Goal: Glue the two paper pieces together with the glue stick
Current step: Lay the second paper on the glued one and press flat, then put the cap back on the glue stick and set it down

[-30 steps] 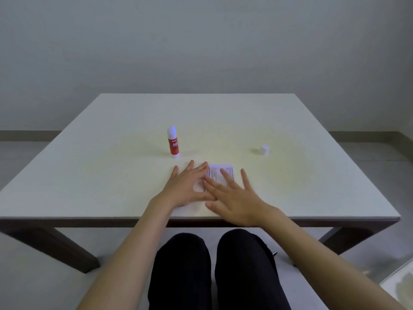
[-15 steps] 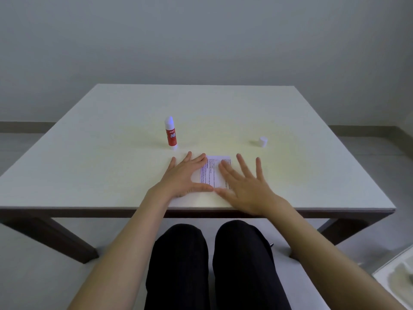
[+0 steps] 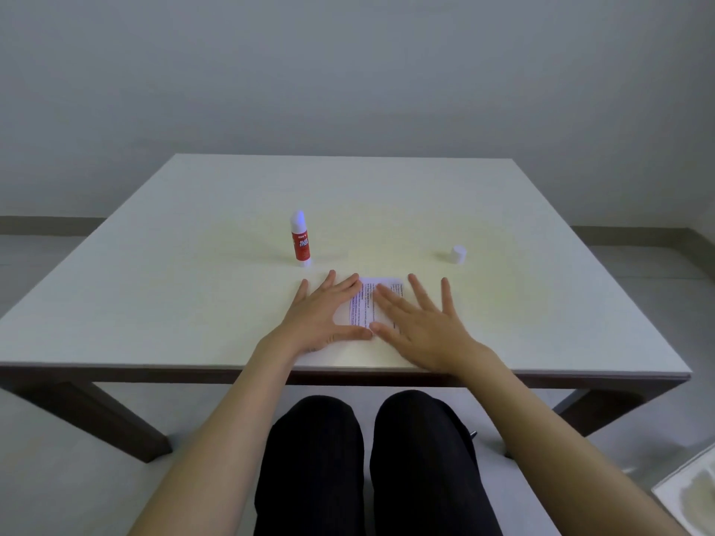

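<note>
A small printed paper [image 3: 365, 303] lies flat on the white table [image 3: 154, 295], near its front edge. My left hand [image 3: 323, 317] rests flat on the paper's left part, fingers spread. My right hand [image 3: 419, 323] lies flat on its right part, fingers spread wide. Only a middle strip of the paper shows between the hands; I cannot tell two pieces apart. The red glue stick [image 3: 300, 239] stands upright and uncapped just beyond my left hand. Its white cap [image 3: 458, 254] sits apart, beyond my right hand.
My knees in black trousers [image 3: 367, 458] are under the table's front edge. A pale wall stands behind the table. A white object [image 3: 692, 493] lies on the floor at the bottom right.
My right hand has slid to the right across the paper, uncovering more print. My left hand stays put. The camera view has shifted slightly.
</note>
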The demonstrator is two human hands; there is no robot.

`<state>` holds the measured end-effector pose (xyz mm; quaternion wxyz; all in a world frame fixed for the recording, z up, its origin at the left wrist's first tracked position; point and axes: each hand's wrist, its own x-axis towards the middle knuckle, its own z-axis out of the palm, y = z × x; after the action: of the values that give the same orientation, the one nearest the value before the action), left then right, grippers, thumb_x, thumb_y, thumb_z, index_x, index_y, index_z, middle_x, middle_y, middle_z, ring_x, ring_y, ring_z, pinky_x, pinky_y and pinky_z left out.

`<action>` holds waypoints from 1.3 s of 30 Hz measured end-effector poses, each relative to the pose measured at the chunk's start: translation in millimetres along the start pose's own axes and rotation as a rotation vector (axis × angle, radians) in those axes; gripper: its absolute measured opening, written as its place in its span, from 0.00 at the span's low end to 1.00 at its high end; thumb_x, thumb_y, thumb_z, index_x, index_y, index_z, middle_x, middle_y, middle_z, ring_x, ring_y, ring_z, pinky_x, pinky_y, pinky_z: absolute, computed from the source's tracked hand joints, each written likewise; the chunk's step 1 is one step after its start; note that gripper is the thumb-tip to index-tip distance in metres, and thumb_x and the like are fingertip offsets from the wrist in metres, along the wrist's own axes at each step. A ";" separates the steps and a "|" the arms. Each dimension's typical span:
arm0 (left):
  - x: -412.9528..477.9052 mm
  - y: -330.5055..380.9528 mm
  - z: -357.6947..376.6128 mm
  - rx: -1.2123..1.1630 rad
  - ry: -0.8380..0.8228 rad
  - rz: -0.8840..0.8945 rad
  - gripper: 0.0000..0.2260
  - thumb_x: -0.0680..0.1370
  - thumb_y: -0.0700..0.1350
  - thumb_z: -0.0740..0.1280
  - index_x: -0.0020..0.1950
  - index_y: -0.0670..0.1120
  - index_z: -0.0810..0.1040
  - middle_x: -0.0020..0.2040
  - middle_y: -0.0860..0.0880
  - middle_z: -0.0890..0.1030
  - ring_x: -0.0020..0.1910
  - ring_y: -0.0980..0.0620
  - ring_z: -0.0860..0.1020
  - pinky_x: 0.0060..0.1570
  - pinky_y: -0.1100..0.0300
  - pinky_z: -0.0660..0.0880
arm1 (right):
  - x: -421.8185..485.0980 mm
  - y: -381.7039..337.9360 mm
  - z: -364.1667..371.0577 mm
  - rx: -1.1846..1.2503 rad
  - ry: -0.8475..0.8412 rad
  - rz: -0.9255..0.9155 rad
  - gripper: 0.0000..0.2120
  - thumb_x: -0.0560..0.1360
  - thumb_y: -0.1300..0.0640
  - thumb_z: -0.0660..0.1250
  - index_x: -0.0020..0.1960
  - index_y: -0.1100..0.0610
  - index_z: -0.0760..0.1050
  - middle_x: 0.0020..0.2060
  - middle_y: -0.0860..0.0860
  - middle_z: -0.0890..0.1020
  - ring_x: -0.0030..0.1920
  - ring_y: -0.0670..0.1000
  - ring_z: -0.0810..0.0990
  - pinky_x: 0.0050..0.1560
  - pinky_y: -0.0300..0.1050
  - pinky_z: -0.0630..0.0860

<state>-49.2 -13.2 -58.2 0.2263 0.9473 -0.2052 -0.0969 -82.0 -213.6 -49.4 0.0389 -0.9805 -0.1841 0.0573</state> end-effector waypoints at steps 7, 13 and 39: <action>-1.8 4.6 -4.0 0.016 0.003 -0.020 0.39 0.74 0.58 0.66 0.77 0.53 0.48 0.79 0.57 0.49 0.77 0.57 0.42 0.73 0.47 0.36 | 23.4 -14.7 1.3 0.011 -0.011 -0.097 0.37 0.71 0.30 0.34 0.76 0.45 0.38 0.77 0.41 0.44 0.76 0.54 0.34 0.65 0.63 0.23; -6.9 12.4 -6.8 -0.087 0.004 -0.083 0.46 0.70 0.61 0.69 0.77 0.55 0.43 0.79 0.51 0.49 0.75 0.60 0.39 0.72 0.53 0.33 | 21.9 -4.2 -2.3 -0.025 0.019 0.000 0.36 0.74 0.31 0.37 0.77 0.47 0.40 0.77 0.42 0.44 0.76 0.54 0.34 0.68 0.65 0.25; 33.0 3.3 -41.5 -0.623 0.904 -0.379 0.13 0.73 0.48 0.66 0.30 0.45 0.77 0.26 0.54 0.80 0.25 0.58 0.69 0.33 0.62 0.66 | 8.3 -4.2 0.1 0.496 0.478 0.003 0.22 0.77 0.47 0.63 0.68 0.53 0.70 0.72 0.50 0.67 0.76 0.50 0.57 0.72 0.45 0.56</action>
<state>-9.2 -14.0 -23.2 0.5382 0.8035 0.1231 0.2228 -75.8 -206.6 -50.0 0.3182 -0.9271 -0.1488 -0.1308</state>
